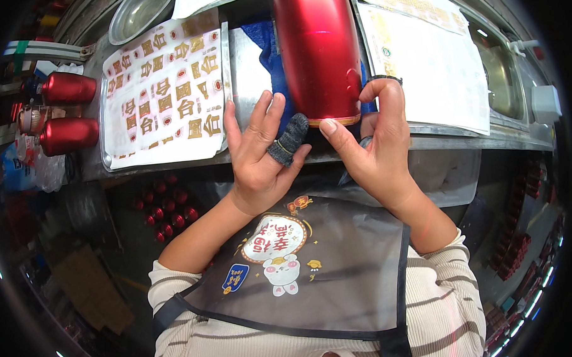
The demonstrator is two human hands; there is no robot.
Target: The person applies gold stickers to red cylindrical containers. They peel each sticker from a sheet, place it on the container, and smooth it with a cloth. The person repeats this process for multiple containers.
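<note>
A shiny red bottle (318, 58) with a thin gold rim at its near end lies lengthwise on a blue cloth (265, 44) at the centre of the bench. My right hand (380, 140) holds its near right edge, thumb at the gold rim and bent forefinger against the side. The other right fingers are partly hidden below. My left hand (260, 151) is spread beside the near left end. A dark grey knitted finger cover (290, 140) sits on its forefinger, whose tip is close to the rim; whether it touches cannot be told.
A tray on the left carries a sheet of gold-and-pink decals (163, 94); white sheets (427, 73) lie at right. A metal bowl (138, 17) and a metal basin (500, 76) stand beyond them. Red bottles (70, 135) lie far left, and several small red pieces (167, 208) sit below the bench.
</note>
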